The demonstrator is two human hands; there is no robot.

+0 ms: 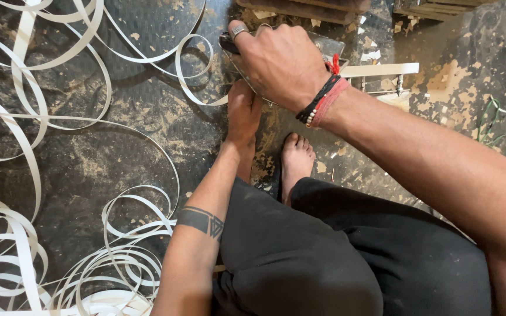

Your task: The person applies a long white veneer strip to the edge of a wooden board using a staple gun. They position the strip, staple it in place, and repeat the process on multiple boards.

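Dusty dark floor (106, 158) with loops of white edge strip (24, 117) all over the left side. Right hand (276, 61) is curled tight over a clear-bodied tool (329, 45) at the far middle; left hand (242, 114) sits flat just below it, fingers hidden so can't tell their grip

I see a dark, dusty floor (118, 158) strewn with loose white edge-banding strips (24, 117), pale wood chips (449, 73), a green wire (490, 123) and stacked boards (317, 7).
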